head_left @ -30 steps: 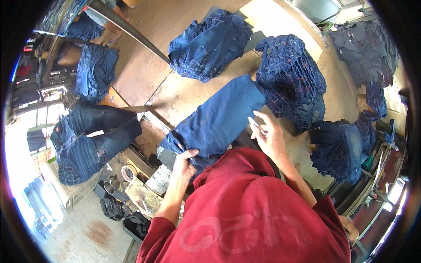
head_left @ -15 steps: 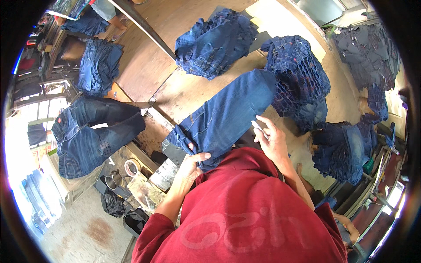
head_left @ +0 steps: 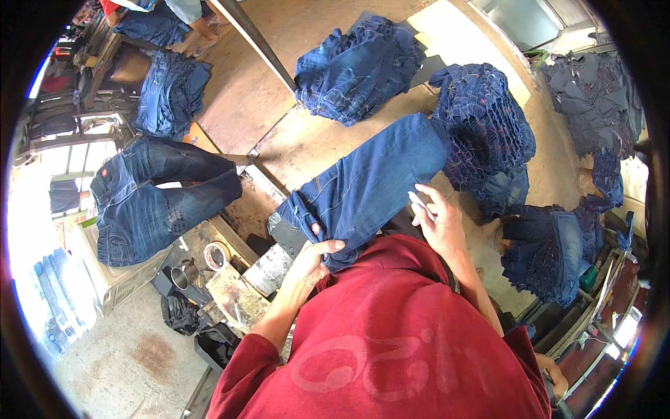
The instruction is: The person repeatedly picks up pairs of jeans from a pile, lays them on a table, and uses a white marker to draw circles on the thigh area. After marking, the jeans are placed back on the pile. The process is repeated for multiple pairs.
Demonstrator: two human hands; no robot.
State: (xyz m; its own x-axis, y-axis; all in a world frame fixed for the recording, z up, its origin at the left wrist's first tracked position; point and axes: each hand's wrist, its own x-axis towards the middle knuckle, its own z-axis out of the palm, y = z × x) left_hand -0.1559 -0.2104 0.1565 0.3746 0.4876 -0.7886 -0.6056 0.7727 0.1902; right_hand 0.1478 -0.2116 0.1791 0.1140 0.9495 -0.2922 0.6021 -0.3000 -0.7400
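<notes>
A folded pair of blue jeans [head_left: 380, 171] lies in front of me, slanting from the lower left to the upper right. At its waistband end, beside a small red-and-white tag [head_left: 315, 228], my left hand [head_left: 313, 265] is closed with the thumb on top of the denim. My right hand [head_left: 444, 227] hovers at the right edge of the jeans, fingers bent round a short white stick [head_left: 421, 206]. Its tip points toward the cloth; whether it touches cannot be told. The lower part of the jeans is hidden behind my red shirt.
Denim piles lie at the far middle [head_left: 359, 70], right [head_left: 481, 133] and far left [head_left: 171, 94]. Dark jeans [head_left: 157, 202] are spread over a box at left. Near them are a tape roll [head_left: 216, 256] and a metal mug [head_left: 184, 274]. A bar [head_left: 258, 45] slants across the back.
The whole view has shifted slightly, with the surroundings moved a little to the right. Both hands keep nearly the same grip and place against the jeans.
</notes>
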